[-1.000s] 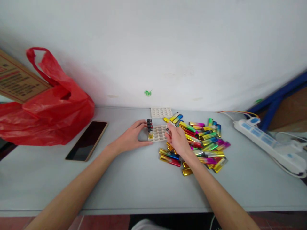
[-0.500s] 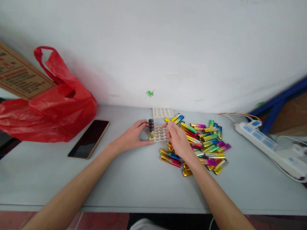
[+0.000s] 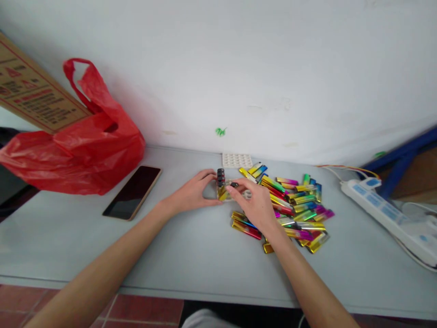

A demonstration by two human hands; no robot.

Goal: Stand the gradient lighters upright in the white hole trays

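We are pinching a single lighter (image 3: pixel 234 185) between the thumb and fingers of our right grip (image 3: pixel 256 205), which is closing snugly on it; the lighter is slanting over the left part of a white holed tray (image 3: pixel 248 194), black top toward our right and golden end toward our left. Whether that end is touching the tray, we cannot tell. A row of upright lighters (image 3: pixel 221 177) with black tops is standing at the tray's left end. Our left grip (image 3: pixel 193 191) is spreading in a wide C around that end, fingers beside the row and thumb by the near corner; we cannot tell whether it is pressing on anything.

Just behind, a second white tray (image 3: pixel 236 160) is lying near the wall (image 3: pixel 184 68). To our right, a loose heap of shiny multicoloured lighters (image 3: pixel 300 200) is spreading over the grey worktop (image 3: pixel 180 264), and beyond it a white power strip (image 3: pixel 375 200) is lying at a slant. To our left, a dark-screened phone (image 3: pixel 133 191) is lying flat, with a red plastic bag (image 3: pixel 102 155) sitting beyond it and a printed cardboard box (image 3: pixel 37 86) tilting above the bag.
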